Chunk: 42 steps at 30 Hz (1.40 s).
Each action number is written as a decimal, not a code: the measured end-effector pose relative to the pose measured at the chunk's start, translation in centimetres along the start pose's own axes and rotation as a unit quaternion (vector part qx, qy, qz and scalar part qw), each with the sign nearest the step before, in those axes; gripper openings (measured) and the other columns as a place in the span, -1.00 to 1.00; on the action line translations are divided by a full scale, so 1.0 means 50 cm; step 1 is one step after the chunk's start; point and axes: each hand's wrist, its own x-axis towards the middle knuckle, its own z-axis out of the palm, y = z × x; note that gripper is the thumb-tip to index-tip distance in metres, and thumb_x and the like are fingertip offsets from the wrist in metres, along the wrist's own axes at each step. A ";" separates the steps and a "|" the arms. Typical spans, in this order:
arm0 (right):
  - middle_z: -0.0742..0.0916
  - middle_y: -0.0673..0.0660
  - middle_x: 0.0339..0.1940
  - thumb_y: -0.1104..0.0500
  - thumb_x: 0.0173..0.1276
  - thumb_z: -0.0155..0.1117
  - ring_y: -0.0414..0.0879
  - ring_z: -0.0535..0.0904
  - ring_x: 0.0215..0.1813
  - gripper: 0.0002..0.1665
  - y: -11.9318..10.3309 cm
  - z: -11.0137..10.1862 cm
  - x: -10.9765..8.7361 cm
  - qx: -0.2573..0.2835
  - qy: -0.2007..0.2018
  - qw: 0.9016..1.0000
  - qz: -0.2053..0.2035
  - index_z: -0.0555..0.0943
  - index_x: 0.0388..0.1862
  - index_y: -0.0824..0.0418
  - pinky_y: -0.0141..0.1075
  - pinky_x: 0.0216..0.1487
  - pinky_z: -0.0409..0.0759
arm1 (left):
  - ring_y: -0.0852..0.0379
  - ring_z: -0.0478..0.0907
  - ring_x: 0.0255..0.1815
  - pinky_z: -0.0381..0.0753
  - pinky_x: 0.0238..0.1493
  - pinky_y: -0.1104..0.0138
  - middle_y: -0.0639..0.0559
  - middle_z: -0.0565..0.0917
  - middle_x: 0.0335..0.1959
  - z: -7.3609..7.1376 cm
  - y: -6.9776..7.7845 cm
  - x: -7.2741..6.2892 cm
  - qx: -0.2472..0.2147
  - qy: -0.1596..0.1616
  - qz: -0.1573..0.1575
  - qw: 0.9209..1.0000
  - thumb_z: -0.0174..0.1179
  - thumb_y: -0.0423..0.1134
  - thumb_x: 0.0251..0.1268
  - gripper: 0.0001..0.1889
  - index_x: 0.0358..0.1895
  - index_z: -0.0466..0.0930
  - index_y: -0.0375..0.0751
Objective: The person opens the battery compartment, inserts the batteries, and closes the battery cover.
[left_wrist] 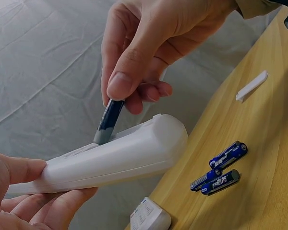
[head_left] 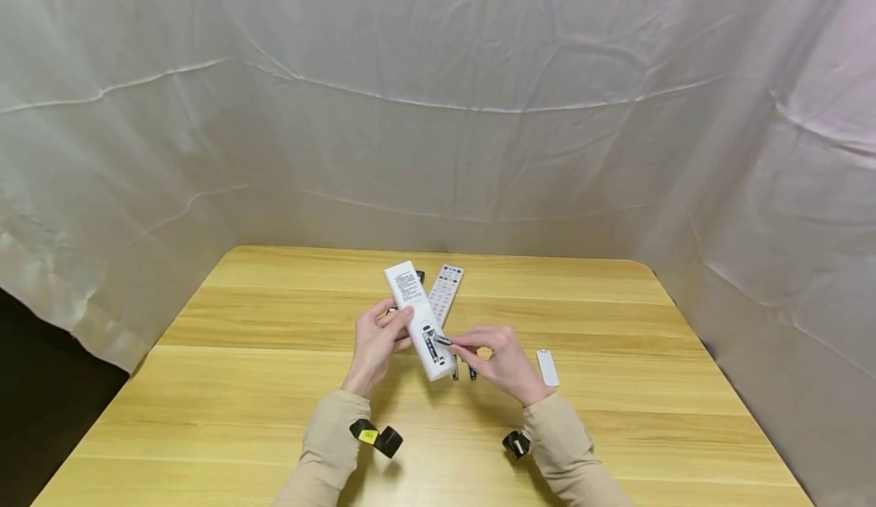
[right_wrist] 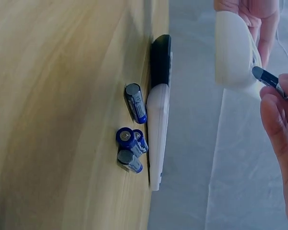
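Note:
My left hand (head_left: pixel 371 343) holds a white remote control (head_left: pixel 426 314) tilted above the table, back side up, thumb on top and fingers beneath. Its battery compartment (head_left: pixel 431 346) is uncovered near the lower end; something dark lies inside, too small to identify for certain. Between thumb and fingers, my right hand (head_left: pixel 503 359) pinches a dark blue battery (left_wrist: pixel 109 120) with a grey end. That battery slants down, its grey end at the compartment in the left wrist view. In the right wrist view, the remote's end (right_wrist: pixel 233 52) hides most of the compartment.
Another white remote (head_left: pixel 448 283) lies face up behind the hands, beside a black object (right_wrist: pixel 160 60). Several blue batteries (left_wrist: pixel 229 154) lie loose on the wooden table (head_left: pixel 274 385) below the held remote. A white battery cover (head_left: pixel 547 368) lies right of my right hand.

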 end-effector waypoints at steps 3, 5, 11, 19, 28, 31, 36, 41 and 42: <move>0.84 0.17 -0.35 0.41 0.17 0.47 -0.16 0.74 -0.40 -0.83 -0.006 0.005 0.003 -0.023 0.002 1.000 -0.013 0.78 -0.23 0.33 -0.61 -0.35 0.69 | 0.19 0.77 -0.41 0.82 -0.36 0.38 -0.45 0.70 0.03 0.000 0.000 0.001 -0.002 -0.001 0.001 1.000 0.15 -0.44 0.43 -0.58 0.31 0.43 -0.44; 0.83 0.16 -0.37 0.40 0.16 0.48 -0.16 0.73 -0.40 -0.85 -0.010 0.009 0.005 -0.041 0.005 0.999 -0.017 0.78 -0.25 0.33 -0.62 -0.34 0.68 | 0.18 0.77 -0.40 0.82 -0.35 0.38 -0.45 0.70 0.03 0.001 0.001 0.001 -0.003 -0.001 0.001 1.000 0.15 -0.44 0.43 -0.57 0.31 0.43 -0.44; 0.81 0.14 -0.38 0.36 0.14 0.51 -0.17 0.69 -0.42 -0.85 -0.021 0.022 0.003 -0.070 0.011 0.998 -0.002 0.78 -0.27 0.32 -0.63 -0.38 0.65 | 0.18 0.76 -0.41 0.83 -0.35 0.37 -0.45 0.70 0.02 0.000 0.001 0.002 -0.001 0.000 0.004 1.000 0.15 -0.44 0.43 -0.56 0.32 0.42 -0.44; 0.79 0.13 -0.41 0.34 0.11 0.53 -0.22 0.62 -0.44 -0.82 -0.027 0.032 0.002 -0.050 0.008 0.998 0.048 0.76 -0.27 0.32 -0.58 -0.44 0.63 | 0.19 0.77 -0.39 0.82 -0.34 0.38 -0.43 0.71 0.01 -0.004 0.001 0.002 0.001 0.001 0.003 1.000 0.17 -0.42 0.42 -0.56 0.32 0.42 -0.43; 0.80 0.12 -0.41 0.31 0.06 0.57 -0.29 0.62 -0.44 -0.81 -0.037 0.042 0.005 -0.003 0.023 0.981 0.193 0.75 -0.32 0.26 -0.51 -0.44 0.66 | 0.20 0.76 -0.40 0.82 -0.36 0.39 -0.43 0.72 0.00 -0.002 0.000 0.003 0.004 -0.008 0.004 1.000 0.16 -0.43 0.43 -0.57 0.32 0.42 -0.43; 0.80 0.12 -0.41 0.31 0.06 0.57 -0.31 0.58 -0.46 -0.82 -0.038 0.044 0.007 0.021 0.022 0.968 0.249 0.74 -0.34 0.24 -0.50 -0.44 0.65 | 0.20 0.76 -0.41 0.81 -0.38 0.40 -0.42 0.72 0.00 -0.001 0.001 0.003 0.007 -0.011 0.005 1.000 0.16 -0.43 0.43 -0.57 0.31 0.44 -0.42; 0.80 0.15 -0.43 0.31 0.07 0.56 -0.27 0.55 -0.47 -0.84 -0.038 0.043 0.010 0.060 0.017 0.949 0.310 0.73 -0.37 0.26 -0.49 -0.45 0.62 | 0.20 0.77 -0.40 0.82 -0.37 0.39 -0.44 0.70 0.02 -0.001 0.001 0.002 0.008 -0.019 0.007 1.000 0.15 -0.43 0.43 -0.57 0.32 0.43 -0.41; 0.79 0.19 -0.43 0.32 0.05 0.58 -0.22 0.56 -0.46 -0.81 -0.033 0.039 0.011 0.090 0.012 0.938 0.334 0.71 -0.37 0.31 -0.49 -0.44 0.61 | 0.19 0.77 -0.38 0.82 -0.33 0.38 -0.46 0.67 0.06 -0.001 0.001 0.002 0.011 -0.029 0.008 0.999 0.15 -0.42 0.43 -0.55 0.34 0.41 -0.40; 0.79 0.20 -0.42 0.32 0.05 0.58 -0.21 0.56 -0.46 -0.80 -0.032 0.038 0.011 0.097 0.011 0.936 0.339 0.71 -0.37 0.31 -0.49 -0.43 0.61 | 0.19 0.77 -0.37 0.83 -0.32 0.38 -0.46 0.67 0.06 -0.001 0.000 0.002 0.012 -0.031 0.009 0.999 0.15 -0.42 0.43 -0.55 0.35 0.41 -0.40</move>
